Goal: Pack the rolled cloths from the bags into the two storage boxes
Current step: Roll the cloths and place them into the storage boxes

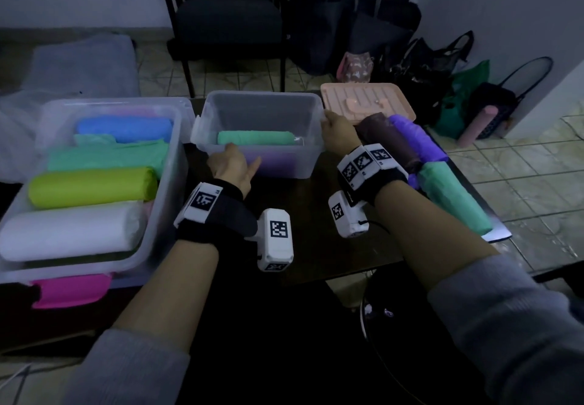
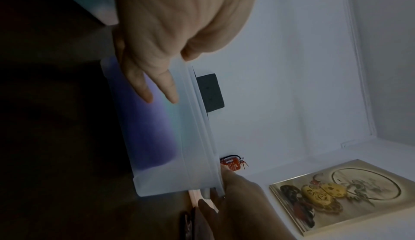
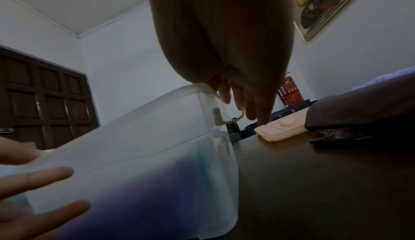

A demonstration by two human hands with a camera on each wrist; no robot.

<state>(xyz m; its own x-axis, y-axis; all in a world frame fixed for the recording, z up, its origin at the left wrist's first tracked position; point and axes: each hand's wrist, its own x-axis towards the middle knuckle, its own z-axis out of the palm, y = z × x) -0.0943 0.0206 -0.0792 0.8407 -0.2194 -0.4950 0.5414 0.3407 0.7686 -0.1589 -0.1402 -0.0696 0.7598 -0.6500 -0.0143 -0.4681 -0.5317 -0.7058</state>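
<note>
A small translucent storage box (image 1: 262, 95) stands mid-table with a green roll (image 1: 254, 137) and a purple roll (image 1: 278, 161) inside. My left hand (image 1: 232, 161) lies against its front wall (image 2: 197, 137), fingers (image 2: 145, 91) straight on the plastic. My right hand (image 1: 338, 129) holds the box's right end, fingers (image 3: 249, 109) hanging over the rim lip. A larger box (image 1: 164, 215) on the left holds blue (image 1: 123, 128), green (image 1: 107, 156), lime (image 1: 91, 186) and white (image 1: 69, 231) rolls. Brown (image 1: 388, 139), purple (image 1: 417, 139) and green (image 1: 452, 196) rolls lie on the table at right.
A peach lid (image 1: 366, 101) lies behind the loose rolls. A pink lid (image 1: 71, 291) sticks out under the large box. Dark bags (image 1: 420, 66), a green bag (image 1: 464, 95) and a mesh bag with a pink roll (image 1: 477, 126) sit on the floor at right. A black chair (image 1: 227, 19) stands behind the table.
</note>
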